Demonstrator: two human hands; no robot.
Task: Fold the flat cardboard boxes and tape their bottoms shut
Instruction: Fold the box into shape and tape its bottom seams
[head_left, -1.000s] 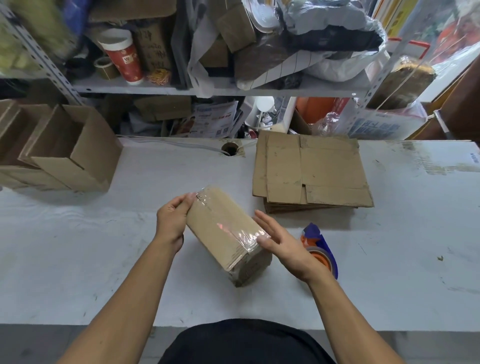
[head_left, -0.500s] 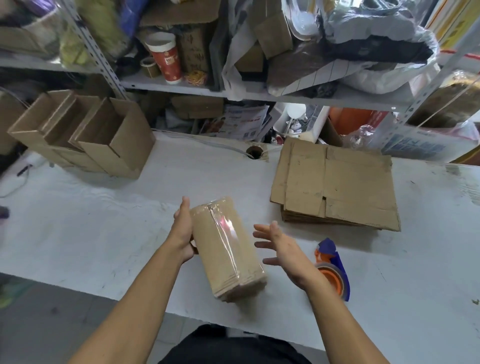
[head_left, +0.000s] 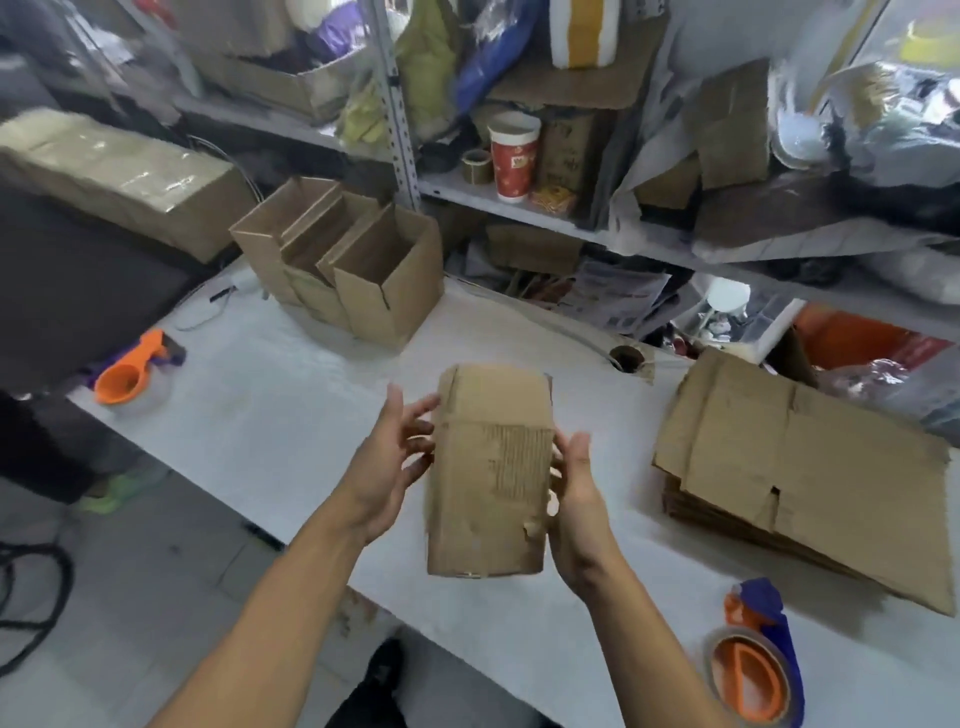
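A folded brown cardboard box (head_left: 491, 467) is up off the white table (head_left: 270, 415), one plain side facing me, its torn corrugated patch in view. My left hand (head_left: 395, 462) is at its left edge with spread fingers, fingertips touching the cardboard. My right hand (head_left: 576, 504) holds the right edge, thumb along the side and fingers curled round behind. A stack of flat cardboard boxes (head_left: 800, 483) lies to the right. A blue and orange tape dispenser (head_left: 756, 670) rests at the table's near right edge.
Three folded open boxes (head_left: 358, 270) stand in a row at the table's far left. A second orange tape dispenser (head_left: 130, 374) lies at the left corner. Cluttered metal shelves (head_left: 519, 202) run behind the table, with a large taped carton (head_left: 114, 171) at far left.
The box has been lifted and turned, so its taped face no longer shows. My right hand, apart from it before, now grips its right edge. My view has swung left.
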